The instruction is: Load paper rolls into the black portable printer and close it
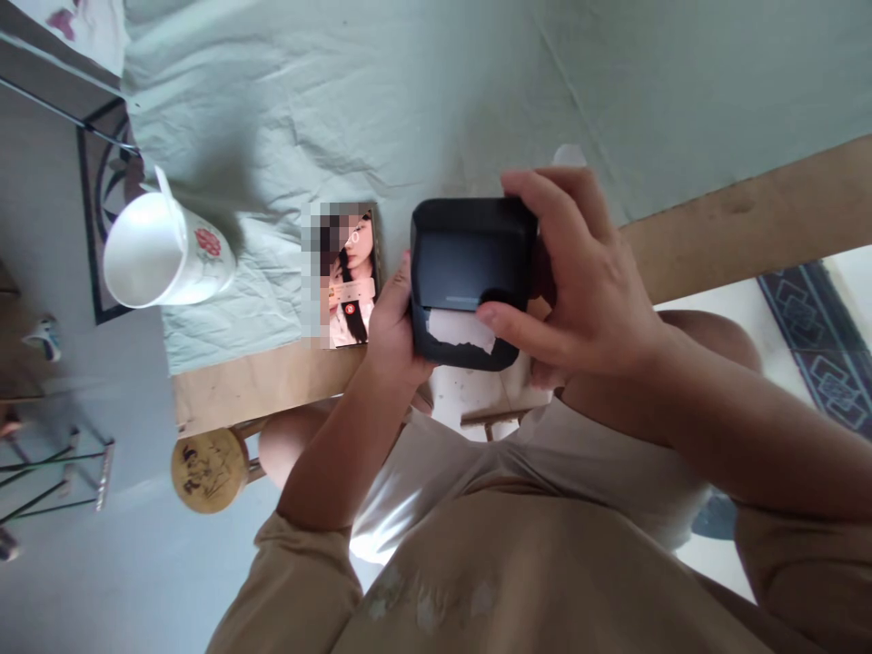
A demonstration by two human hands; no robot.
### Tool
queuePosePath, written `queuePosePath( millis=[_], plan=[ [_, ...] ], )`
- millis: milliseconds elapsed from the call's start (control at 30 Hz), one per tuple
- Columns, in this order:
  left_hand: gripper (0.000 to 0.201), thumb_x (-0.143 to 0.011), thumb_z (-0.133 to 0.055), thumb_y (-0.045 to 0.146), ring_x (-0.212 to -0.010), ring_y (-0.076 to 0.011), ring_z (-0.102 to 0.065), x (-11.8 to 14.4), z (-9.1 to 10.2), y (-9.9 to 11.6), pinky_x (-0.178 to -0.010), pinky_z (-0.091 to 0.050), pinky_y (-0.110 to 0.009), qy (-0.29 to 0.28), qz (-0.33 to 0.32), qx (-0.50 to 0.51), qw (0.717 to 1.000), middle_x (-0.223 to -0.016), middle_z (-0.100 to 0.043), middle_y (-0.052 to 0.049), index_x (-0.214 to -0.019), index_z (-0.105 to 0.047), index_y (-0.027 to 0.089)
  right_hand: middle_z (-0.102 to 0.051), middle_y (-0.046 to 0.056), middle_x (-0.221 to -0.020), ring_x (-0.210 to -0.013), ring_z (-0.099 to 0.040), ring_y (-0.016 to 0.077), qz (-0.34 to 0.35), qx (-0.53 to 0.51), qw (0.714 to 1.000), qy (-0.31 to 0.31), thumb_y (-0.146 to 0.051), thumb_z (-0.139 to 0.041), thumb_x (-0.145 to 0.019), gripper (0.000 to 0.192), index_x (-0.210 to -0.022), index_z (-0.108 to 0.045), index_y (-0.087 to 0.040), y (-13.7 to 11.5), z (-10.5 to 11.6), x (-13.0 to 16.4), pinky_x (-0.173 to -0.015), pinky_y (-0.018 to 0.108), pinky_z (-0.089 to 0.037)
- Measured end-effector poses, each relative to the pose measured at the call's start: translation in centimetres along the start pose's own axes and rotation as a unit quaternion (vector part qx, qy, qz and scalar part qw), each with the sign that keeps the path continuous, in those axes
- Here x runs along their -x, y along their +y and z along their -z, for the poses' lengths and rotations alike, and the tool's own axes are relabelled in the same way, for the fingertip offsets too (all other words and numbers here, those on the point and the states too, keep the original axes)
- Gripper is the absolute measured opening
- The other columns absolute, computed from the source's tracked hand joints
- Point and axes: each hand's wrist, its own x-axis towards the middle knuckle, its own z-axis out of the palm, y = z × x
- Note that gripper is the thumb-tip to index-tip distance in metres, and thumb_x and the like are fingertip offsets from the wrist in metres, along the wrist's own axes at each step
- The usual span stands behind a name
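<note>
A small black label printer [473,259] with rounded corners is held up over the table's front edge. A strip of white paper [458,329] with a ragged, torn edge shows below its dark glossy lid. My left hand [395,327] grips the printer's left side, its thumb along the edge and the other fingers hidden beneath. From the right, my right hand [592,282] is curled round the printer, the index finger at its top right corner. The right thumb touches the front near the paper and the lid's lower edge.
Left of the printer, a lit phone [354,282] lies on the pale green cloth [422,109]. A white cup [204,259] with a red flower lies tipped or leaning farther left. Behind my right hand is a small white piece [569,154]. A round stool [208,468] stands below the wooden table edge [259,381].
</note>
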Motion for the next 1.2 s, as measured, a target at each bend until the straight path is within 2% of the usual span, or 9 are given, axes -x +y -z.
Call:
queuePosePath(
  millis=[200,300,400,467,600,733,867,1067,1200],
  plan=[
    [0.050,-0.094,-0.050,0.062,-0.139,-0.0320,-0.055,0.2,-0.4,0.7,-0.115,-0.053,-0.045,-0.080,0.004,-0.019,0.997,-0.137,-0.067,-0.004,-0.114,-0.070,0.021,-0.047,0.021,-0.135,-0.127,-0.054,0.0260,0.013,-0.024,0.999,0.022,-0.066,-0.067,-0.079,0.092,-0.146,-0.048,-0.006,0.1,0.6,0.1,-0.117,0.041,-0.050],
    [0.052,-0.092,-0.053,0.065,-0.141,-0.0334,-0.053,0.6,-0.8,0.7,-0.109,-0.056,-0.044,-0.077,-0.008,-0.018,0.997,-0.137,-0.066,-0.005,-0.116,-0.069,0.021,-0.060,0.008,-0.098,-0.087,-0.059,0.0120,0.027,-0.010,0.994,0.108,-0.062,-0.068,-0.082,0.066,-0.129,-0.060,-0.016,0.1,0.7,0.2,-0.087,0.032,-0.056],
    [0.042,-0.092,-0.062,0.056,-0.141,-0.0299,-0.054,1.0,-1.2,0.6,-0.110,-0.054,-0.038,-0.071,0.014,0.024,0.997,-0.122,-0.072,-0.005,-0.112,-0.069,0.020,-0.055,-0.003,-0.079,-0.053,-0.039,-0.0018,0.034,-0.054,0.981,0.184,-0.049,-0.063,-0.091,0.039,-0.116,-0.058,-0.019,-0.1,0.7,0.0,-0.053,0.021,-0.036],
    [0.042,-0.093,-0.061,0.055,-0.139,-0.0292,-0.056,1.2,-1.3,0.5,-0.109,-0.054,-0.036,-0.095,0.049,0.052,0.993,-0.114,-0.074,-0.007,-0.110,-0.069,0.018,-0.057,-0.003,-0.093,-0.053,-0.045,-0.0047,0.047,-0.096,0.968,0.229,-0.040,-0.059,-0.095,0.027,-0.110,-0.053,-0.018,-0.3,0.7,-0.3,-0.047,0.020,-0.027],
    [0.041,-0.094,-0.058,0.056,-0.134,-0.0296,-0.060,1.0,-1.2,0.4,-0.105,-0.055,-0.036,-0.087,0.065,0.073,0.991,-0.105,-0.076,-0.008,-0.103,-0.071,0.018,-0.056,0.002,-0.107,-0.078,-0.066,0.0032,0.028,-0.128,0.951,0.281,-0.032,-0.057,-0.095,0.020,-0.093,-0.043,-0.019,-0.5,0.7,-0.8,-0.047,0.019,-0.037],
    [0.035,-0.092,-0.064,0.052,-0.124,-0.0277,-0.065,1.1,-1.1,0.3,-0.097,-0.058,-0.033,-0.102,0.058,0.066,0.991,-0.103,-0.075,-0.006,-0.107,-0.069,0.021,-0.063,0.000,-0.077,-0.064,-0.051,0.0055,0.011,0.141,0.977,0.161,-0.034,-0.055,-0.091,0.017,-0.087,-0.060,-0.019,-1.3,0.8,-0.8,-0.058,0.025,-0.032],
    [0.025,-0.090,-0.069,0.046,-0.094,-0.0203,-0.071,1.7,-1.4,0.5,-0.079,-0.059,-0.028,-0.132,0.018,0.063,0.989,-0.095,-0.073,-0.001,-0.102,-0.069,0.023,-0.070,-0.001,-0.111,-0.083,-0.060,0.0165,-0.114,0.286,0.950,-0.050,-0.047,-0.053,-0.090,0.030,-0.106,-0.071,-0.029,-2.7,1.3,-0.8,-0.065,0.027,-0.019],
    [0.020,-0.091,-0.071,0.041,-0.103,-0.0207,-0.071,1.9,-1.2,0.7,-0.086,-0.059,-0.027,-0.166,0.027,0.074,0.983,-0.101,-0.074,-0.001,-0.099,-0.071,0.023,-0.065,0.003,-0.084,-0.072,-0.052,0.0149,-0.172,0.250,0.946,-0.115,-0.042,-0.075,-0.074,0.043,-0.116,-0.068,-0.031,-2.5,1.7,-1.1,-0.068,0.027,-0.027],
    [0.021,-0.091,-0.071,0.042,-0.112,-0.0218,-0.071,1.5,-0.9,0.6,-0.090,-0.059,-0.027,-0.151,0.054,0.097,0.982,-0.102,-0.076,0.000,-0.094,-0.069,0.022,-0.066,0.000,-0.086,-0.057,-0.046,0.0039,-0.083,-0.011,0.995,-0.058,-0.039,-0.078,-0.072,0.041,-0.109,-0.066,-0.029,-1.1,3.2,-0.1,-0.060,0.025,-0.037]
  ],
)
